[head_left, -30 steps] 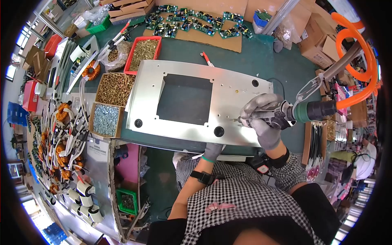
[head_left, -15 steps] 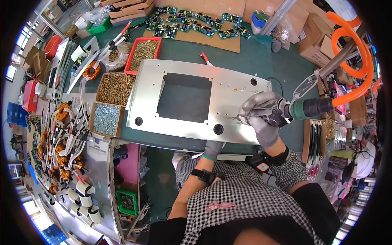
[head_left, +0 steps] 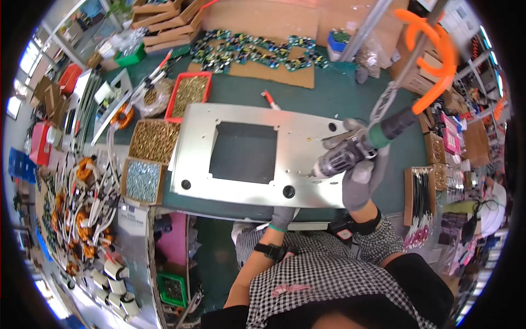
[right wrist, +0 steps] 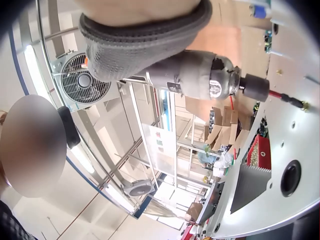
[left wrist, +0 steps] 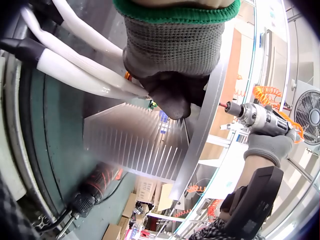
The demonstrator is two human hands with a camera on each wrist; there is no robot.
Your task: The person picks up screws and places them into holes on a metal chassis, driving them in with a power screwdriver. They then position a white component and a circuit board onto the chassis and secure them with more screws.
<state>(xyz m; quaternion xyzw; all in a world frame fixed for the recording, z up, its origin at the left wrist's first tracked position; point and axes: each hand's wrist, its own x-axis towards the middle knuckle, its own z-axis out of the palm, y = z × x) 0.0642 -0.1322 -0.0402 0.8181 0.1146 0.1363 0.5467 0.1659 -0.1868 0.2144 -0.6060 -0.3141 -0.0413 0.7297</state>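
A silver metal panel with a square cutout lies on the green bench. My right hand, in a grey glove, grips a powered screwdriver that is tilted with its bit on the panel's right part. In the right wrist view the screwdriver carries a brass screw at the bit's tip, against the panel. My left hand, also gloved, holds the panel's near edge. In the left wrist view the left hand's fingers curl under that edge beside a finned heat sink and white cables.
Boxes of brass screws and silver screws and a red tray stand left of the panel. Circuit boards lie on cardboard behind it. An orange coiled hose hangs at the upper right. Wound coils with white leads crowd the left.
The screwdriver has swung from lying nearly level to a steeper tilt, its rear and hose rising up and away. Its tip stays on the panel's right part. The left hand has kept its place.
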